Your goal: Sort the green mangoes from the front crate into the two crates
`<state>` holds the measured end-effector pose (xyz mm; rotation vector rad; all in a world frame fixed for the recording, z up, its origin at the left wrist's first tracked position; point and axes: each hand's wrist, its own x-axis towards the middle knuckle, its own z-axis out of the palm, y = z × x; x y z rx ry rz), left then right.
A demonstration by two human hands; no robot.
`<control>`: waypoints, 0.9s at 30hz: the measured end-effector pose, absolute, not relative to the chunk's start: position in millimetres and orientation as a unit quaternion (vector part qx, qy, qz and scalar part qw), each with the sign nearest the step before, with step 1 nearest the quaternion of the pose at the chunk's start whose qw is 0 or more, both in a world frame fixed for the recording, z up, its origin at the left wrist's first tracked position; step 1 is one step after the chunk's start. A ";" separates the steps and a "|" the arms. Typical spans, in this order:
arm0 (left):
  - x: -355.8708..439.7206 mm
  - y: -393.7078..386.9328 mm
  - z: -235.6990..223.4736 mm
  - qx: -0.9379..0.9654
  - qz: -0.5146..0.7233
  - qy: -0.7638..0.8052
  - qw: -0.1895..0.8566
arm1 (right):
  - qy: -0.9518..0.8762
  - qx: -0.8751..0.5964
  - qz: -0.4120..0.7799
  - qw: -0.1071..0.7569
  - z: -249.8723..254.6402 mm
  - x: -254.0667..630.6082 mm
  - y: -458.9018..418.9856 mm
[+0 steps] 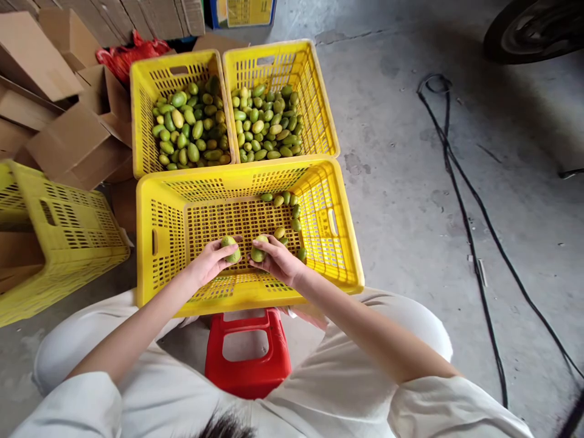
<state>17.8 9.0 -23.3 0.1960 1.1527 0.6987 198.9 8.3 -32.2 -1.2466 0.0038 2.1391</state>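
Observation:
My left hand (215, 260) is closed around a green oval fruit (232, 250) with a yellowish tinge; its exact kind I cannot tell. Close beside it, my right hand (279, 261) grips a similar green fruit (258, 252). Both hands are over the near yellow plastic crate (249, 296), with the two fruits slightly apart. Along that crate's right side and far right corner lie several loose green fruits (296, 211). My right hand and forearm partly hide a few others near them.
Two yellow crates, left (137, 121) and right (325, 115), stand behind, each holding many green fruits. Another yellow crate (77, 225) is tilted at left near cardboard boxes (75, 143). A red stool (249, 371) sits below the near crate. Black cable (474, 201) crosses the concrete floor; a wheel (515, 36) is at upper right.

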 end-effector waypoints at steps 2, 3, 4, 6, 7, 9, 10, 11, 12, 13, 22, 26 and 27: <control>18.3 6.8 -26.5 0.102 0.311 0.543 0.773 | -0.006 -0.482 0.820 0.309 -32.9 196.9 3.7; 18.3 6.2 -28.0 0.106 0.302 0.543 0.776 | -0.004 -0.483 0.823 0.299 -33.5 196.4 1.9; 18.1 6.0 -29.1 0.107 0.292 0.538 0.784 | -0.002 -0.481 0.827 0.291 -34.3 196.3 0.7; 16.6 6.9 -30.2 0.097 0.270 0.521 0.804 | -0.001 -0.477 0.831 0.286 -36.2 197.4 0.3; 15.5 7.8 -30.2 0.085 0.264 0.514 0.812 | -0.003 -0.476 0.831 0.288 -37.2 198.4 1.2; 12.7 10.3 -29.3 0.051 0.258 0.507 0.821 | -0.006 -0.481 0.825 0.296 -38.7 201.1 4.8; 11.4 11.7 -28.5 0.035 0.261 0.506 0.821 | 0.000 -0.482 0.824 0.299 -38.9 202.6 7.1; 10.4 13.1 -27.7 0.021 0.270 0.507 0.818 | 0.011 -0.478 0.824 0.304 -38.9 204.1 9.7; 9.9 14.3 -26.8 0.010 0.282 0.511 0.812 | 0.026 -0.469 0.827 0.310 -38.6 205.5 12.2; 9.7 15.4 -25.8 0.003 0.296 0.516 0.804 | 0.042 -0.455 0.831 0.318 -38.1 206.8 14.5; 15.7 13.2 -20.0 0.054 0.335 0.492 0.801 | 0.016 -0.422 0.832 0.360 -36.0 208.2 18.3; 16.3 7.0 -21.8 0.095 0.301 0.467 0.826 | -0.020 -0.434 0.844 0.314 -44.4 206.9 14.4; 16.6 6.0 -22.7 0.094 0.290 0.473 0.827 | -0.026 -0.438 0.847 0.299 -46.3 206.7 13.6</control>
